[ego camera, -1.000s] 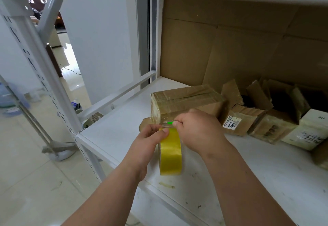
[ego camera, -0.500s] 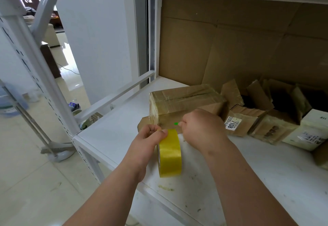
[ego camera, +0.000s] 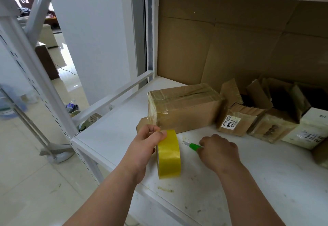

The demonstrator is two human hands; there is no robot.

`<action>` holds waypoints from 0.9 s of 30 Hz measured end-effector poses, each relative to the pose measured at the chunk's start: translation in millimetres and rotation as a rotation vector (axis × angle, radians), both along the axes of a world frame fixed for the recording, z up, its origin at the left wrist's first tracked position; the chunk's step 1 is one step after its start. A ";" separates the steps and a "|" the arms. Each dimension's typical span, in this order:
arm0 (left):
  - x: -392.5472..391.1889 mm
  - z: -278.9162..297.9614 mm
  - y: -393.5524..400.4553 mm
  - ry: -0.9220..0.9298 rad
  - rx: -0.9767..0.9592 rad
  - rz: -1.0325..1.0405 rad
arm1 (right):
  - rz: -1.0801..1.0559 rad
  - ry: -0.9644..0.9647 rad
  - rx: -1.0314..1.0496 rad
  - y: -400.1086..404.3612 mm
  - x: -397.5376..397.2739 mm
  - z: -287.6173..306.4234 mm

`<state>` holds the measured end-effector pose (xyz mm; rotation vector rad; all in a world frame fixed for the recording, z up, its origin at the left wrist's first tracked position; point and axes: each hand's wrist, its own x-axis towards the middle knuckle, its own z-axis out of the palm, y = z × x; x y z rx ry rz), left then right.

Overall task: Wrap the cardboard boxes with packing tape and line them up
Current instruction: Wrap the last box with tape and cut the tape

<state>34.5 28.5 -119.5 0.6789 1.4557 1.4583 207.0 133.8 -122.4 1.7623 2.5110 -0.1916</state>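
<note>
Where the white shelf (ego camera: 113, 133) ends at lower centre of the frame, its front edge runs diagonally toward the lower right, and the left hand (ego camera: 143, 147) grips a roll of yellow packing tape (ego camera: 169, 154) standing on edge close to that rim. Thumb and fingers curl over the top of the roll, whose glossy band is smooth and translucent. Just right of it, the right hand (ego camera: 218, 152) is closed around a green-handled cutter (ego camera: 192, 145), the pale blade tip pointing left toward the roll but apart from it.

Behind both hands, at centre frame, sits the taped cardboard box (ego camera: 184, 108), a plain rectangular carton with shiny, wrinkled tape over its top seam and left end. Touching its right side are open cardboard boxes (ego camera: 237, 119) with raised flaps, one bearing a white label, crowding the right of the shelf. Bare shelf surface, scuffed and speckled, lies to the left of the box and at lower right. A flat cardboard sheet (ego camera: 230, 39) lines the back wall.
</note>
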 end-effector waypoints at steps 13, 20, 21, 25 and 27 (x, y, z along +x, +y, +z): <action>1.0 4.7 -14.2 0.074 0.087 -0.080 | -0.153 1.111 -0.616 -20.8 -61.8 29.6; 0.4 3.9 -17.0 0.080 0.093 -0.115 | -0.164 1.127 -0.590 -20.5 -67.2 34.1; 0.3 4.2 -17.0 0.070 0.090 -0.112 | -0.149 1.111 -0.559 -21.6 -68.9 34.5; -1.7 3.4 -16.3 0.030 0.083 -0.107 | -0.005 0.897 -0.263 -29.5 -71.2 36.0; -3.4 4.5 -14.8 0.026 0.070 -0.101 | 0.107 0.812 -0.074 -34.7 -71.3 37.6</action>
